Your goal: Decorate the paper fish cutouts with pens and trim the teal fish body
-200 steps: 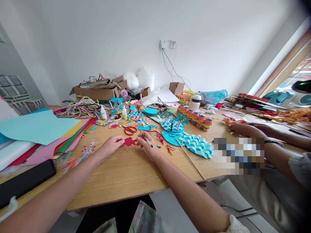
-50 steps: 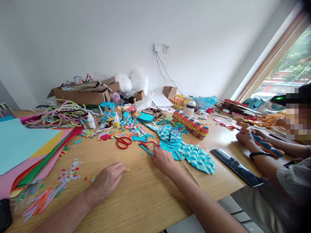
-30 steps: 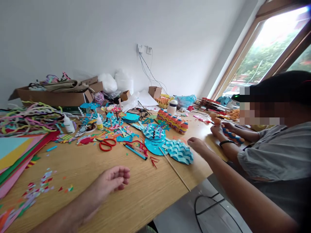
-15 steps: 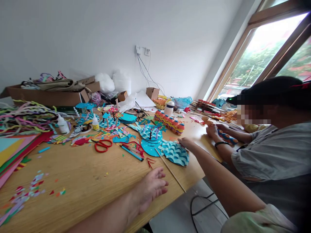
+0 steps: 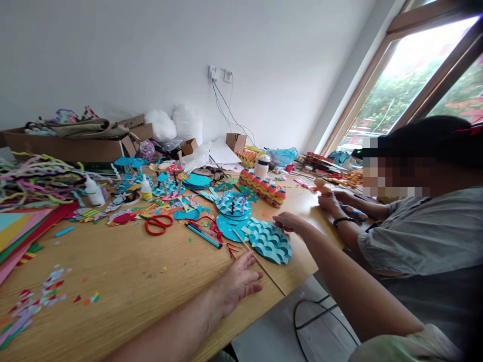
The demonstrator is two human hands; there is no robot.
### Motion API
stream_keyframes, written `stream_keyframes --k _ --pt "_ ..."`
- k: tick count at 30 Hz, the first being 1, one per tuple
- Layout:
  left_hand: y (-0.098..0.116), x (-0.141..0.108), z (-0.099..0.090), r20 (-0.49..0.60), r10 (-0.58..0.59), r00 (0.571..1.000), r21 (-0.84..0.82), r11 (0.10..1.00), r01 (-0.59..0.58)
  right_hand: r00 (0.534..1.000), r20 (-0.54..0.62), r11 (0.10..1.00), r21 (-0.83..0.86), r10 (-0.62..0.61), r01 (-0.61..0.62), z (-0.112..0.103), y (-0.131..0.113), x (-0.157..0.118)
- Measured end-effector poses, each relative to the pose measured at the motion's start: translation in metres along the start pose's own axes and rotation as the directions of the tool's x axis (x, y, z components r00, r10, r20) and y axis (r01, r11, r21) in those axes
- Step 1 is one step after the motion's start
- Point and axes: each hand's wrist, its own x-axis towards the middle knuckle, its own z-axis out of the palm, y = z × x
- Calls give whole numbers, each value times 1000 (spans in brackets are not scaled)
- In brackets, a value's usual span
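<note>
My right hand (image 5: 290, 221) has its fingers closed at the upper right edge of a blue paper disc (image 5: 270, 242) covered in wavy light-blue strips; the fingertips are partly hidden. The disc lies at the table's front right, overlapping a plain blue disc (image 5: 226, 230). My left hand (image 5: 241, 281) is open and empty, fingers spread, over the front of the table. Just beyond its fingertips lies a thin wooden stick (image 5: 269, 275). Red bent pipe-cleaner pieces (image 5: 232, 249) and a blue pen (image 5: 204, 236) are close by.
Red scissors (image 5: 159, 224), glue bottles (image 5: 94, 192) and paper scraps (image 5: 181, 205) cover the left and middle. A wavy orange-and-yellow paper piece (image 5: 262, 187) stands in front of a white cup (image 5: 261, 166). At right, a co-worker (image 5: 411, 226) handles an orange-and-blue item.
The wavy disc has shifted slightly toward me along with my right hand, baring orange scraps behind it. My left hand has moved slightly up, nearer the stick, its fingers spread wider.
</note>
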Motion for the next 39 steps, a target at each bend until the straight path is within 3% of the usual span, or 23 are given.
stream_keyframes --k 9,18,22,31,39 --pt "2 2 0 13 16 1000 -20 1000 -16 999 12 998 53 29 -30 3 -2 -8" --pt "-1 4 -2 12 34 999 -30 999 -34 991 134 970 237 18 -50 -13 8 -11" --pt "-1 4 -3 14 36 999 -32 999 -35 971 237 930 363 -29 -61 -17 17 -12" --pt "-2 3 -4 30 54 998 -28 998 -53 932 321 847 531 -169 -29 -26 33 -23" --pt "-2 4 -6 29 57 998 -23 998 -56 945 278 829 559 -173 -12 -32 35 -24"
